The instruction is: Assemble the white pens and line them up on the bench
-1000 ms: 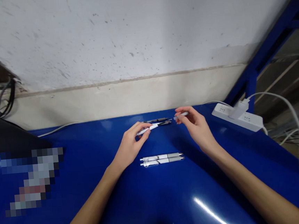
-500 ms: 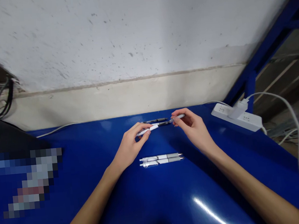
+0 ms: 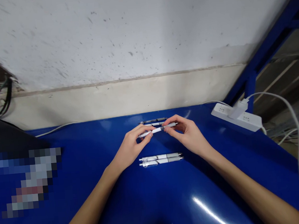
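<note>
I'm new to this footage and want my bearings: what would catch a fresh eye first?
Probably the slim white pen with a grey grip near the centre, held at its barrel by the left hand and at its grip by the right hand. Nearer the person, two white-and-grey pens lie side by side on the glossy blue tabletop. Off to the right sits a long white power strip.

Left grip and right grip pinch close together.
</note>
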`<action>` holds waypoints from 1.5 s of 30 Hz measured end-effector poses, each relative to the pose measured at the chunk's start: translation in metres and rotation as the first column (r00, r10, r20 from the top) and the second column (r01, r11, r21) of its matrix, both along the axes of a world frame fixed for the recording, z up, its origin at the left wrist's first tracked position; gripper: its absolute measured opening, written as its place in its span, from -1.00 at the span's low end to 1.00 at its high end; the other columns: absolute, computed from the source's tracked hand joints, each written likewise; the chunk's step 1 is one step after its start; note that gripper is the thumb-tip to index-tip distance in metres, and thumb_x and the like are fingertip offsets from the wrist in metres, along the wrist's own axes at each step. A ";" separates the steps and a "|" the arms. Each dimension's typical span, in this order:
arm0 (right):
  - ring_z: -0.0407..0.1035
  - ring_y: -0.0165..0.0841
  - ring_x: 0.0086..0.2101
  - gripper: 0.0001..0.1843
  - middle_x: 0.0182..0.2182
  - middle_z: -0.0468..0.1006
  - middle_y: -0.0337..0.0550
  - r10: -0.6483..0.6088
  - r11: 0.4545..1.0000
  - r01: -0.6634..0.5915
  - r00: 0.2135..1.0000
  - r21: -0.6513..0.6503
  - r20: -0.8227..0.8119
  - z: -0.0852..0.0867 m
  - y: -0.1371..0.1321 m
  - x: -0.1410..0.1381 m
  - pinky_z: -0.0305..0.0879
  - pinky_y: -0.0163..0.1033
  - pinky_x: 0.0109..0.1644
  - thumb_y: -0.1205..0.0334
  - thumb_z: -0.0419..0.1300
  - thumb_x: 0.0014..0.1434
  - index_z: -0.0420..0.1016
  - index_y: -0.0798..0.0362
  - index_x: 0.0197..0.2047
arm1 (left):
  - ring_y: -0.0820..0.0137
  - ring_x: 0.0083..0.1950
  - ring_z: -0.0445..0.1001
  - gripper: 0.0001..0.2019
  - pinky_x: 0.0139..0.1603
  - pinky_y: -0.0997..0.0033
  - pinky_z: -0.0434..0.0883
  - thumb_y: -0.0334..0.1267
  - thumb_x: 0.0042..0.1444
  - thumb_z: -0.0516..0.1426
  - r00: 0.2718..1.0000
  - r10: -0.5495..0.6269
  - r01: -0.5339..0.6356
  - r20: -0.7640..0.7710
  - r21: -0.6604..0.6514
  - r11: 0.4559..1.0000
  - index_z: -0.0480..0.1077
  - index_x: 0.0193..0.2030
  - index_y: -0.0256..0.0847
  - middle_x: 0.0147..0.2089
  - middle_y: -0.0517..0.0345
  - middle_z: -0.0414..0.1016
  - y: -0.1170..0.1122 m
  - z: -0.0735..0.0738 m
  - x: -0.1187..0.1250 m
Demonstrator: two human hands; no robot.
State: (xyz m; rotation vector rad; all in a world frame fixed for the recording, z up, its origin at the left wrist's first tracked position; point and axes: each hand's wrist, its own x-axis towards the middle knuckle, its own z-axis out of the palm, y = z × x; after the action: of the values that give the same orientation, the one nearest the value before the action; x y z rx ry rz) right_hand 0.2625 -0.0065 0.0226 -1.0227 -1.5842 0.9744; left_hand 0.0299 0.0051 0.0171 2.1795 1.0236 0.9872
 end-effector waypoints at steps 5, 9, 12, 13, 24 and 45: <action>0.55 -0.25 -0.11 -0.88 -0.12 0.64 -0.14 0.034 0.999 -0.034 0.999 0.007 0.002 -0.002 0.001 0.001 0.47 -0.09 0.09 0.16 0.32 0.28 0.57 -0.01 -0.14 | 0.32 -0.04 0.55 -0.80 -0.02 0.35 0.43 -0.26 0.44 0.12 1.000 -0.003 0.003 0.001 -0.011 1.000 0.56 0.07 -0.11 0.00 0.09 0.60 0.000 0.000 0.000; 0.55 -0.26 -0.09 -0.88 -0.13 0.64 -0.15 0.054 0.998 -0.055 0.998 0.024 0.013 -0.004 0.002 0.001 0.46 -0.11 0.11 0.15 0.32 0.29 0.57 -0.01 -0.15 | 0.33 -0.05 0.54 -0.80 -0.05 0.37 0.42 -0.25 0.44 0.12 1.000 -0.013 0.013 0.005 -0.027 1.000 0.56 0.07 -0.11 0.01 0.09 0.59 0.000 -0.001 -0.001; 0.57 -0.29 -0.21 -0.83 -0.21 0.64 -0.17 0.026 1.000 -0.025 0.999 -0.005 0.037 -0.003 0.001 0.002 0.48 -0.17 -0.04 0.09 0.33 0.28 0.56 -0.01 -0.16 | 0.34 -0.06 0.53 -0.80 -0.07 0.38 0.42 -0.26 0.44 0.13 0.999 -0.035 0.035 0.008 -0.025 0.999 0.56 0.08 -0.11 0.00 0.09 0.58 0.000 -0.001 -0.001; 0.56 -0.30 -0.28 -0.81 -0.26 0.64 -0.18 0.014 1.000 -0.012 0.999 -0.027 0.046 -0.003 0.001 0.002 0.48 -0.19 -0.11 0.06 0.33 0.29 0.55 0.00 -0.17 | 0.35 -0.07 0.53 -0.80 -0.08 0.38 0.42 -0.26 0.43 0.13 0.999 -0.044 0.044 0.007 -0.024 0.999 0.56 0.08 -0.10 0.00 0.10 0.58 0.001 -0.002 -0.001; 0.44 -0.35 -0.32 -0.78 -0.22 0.57 -0.17 -0.080 0.996 0.085 0.984 -0.022 0.158 -0.003 0.000 0.002 0.38 -0.21 -0.16 0.07 0.18 0.38 0.49 -0.02 -0.01 | 0.36 -0.12 0.52 -0.79 -0.11 0.39 0.45 -0.26 0.43 0.13 1.000 0.004 -0.004 -0.008 -0.009 1.000 0.57 0.08 -0.09 0.00 0.10 0.59 -0.001 0.000 0.000; 0.19 -0.42 -0.58 -0.67 -0.61 0.31 -0.37 -0.002 0.987 0.021 0.993 -0.159 0.118 0.001 0.001 0.004 0.11 -0.28 -0.44 -0.05 0.06 0.45 0.50 -0.02 -0.06 | 0.38 -0.16 0.53 -0.87 -0.16 0.42 0.45 -0.26 0.40 0.17 0.998 0.054 -0.054 0.045 0.005 0.999 0.53 -0.01 -0.15 -0.07 0.11 0.59 -0.001 0.005 0.001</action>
State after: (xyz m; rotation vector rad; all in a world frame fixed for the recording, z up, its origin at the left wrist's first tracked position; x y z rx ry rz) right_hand 0.2668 -0.0059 0.0235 -1.2184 -1.6134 1.0640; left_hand 0.0306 0.0039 0.0217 2.1349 1.0648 1.0601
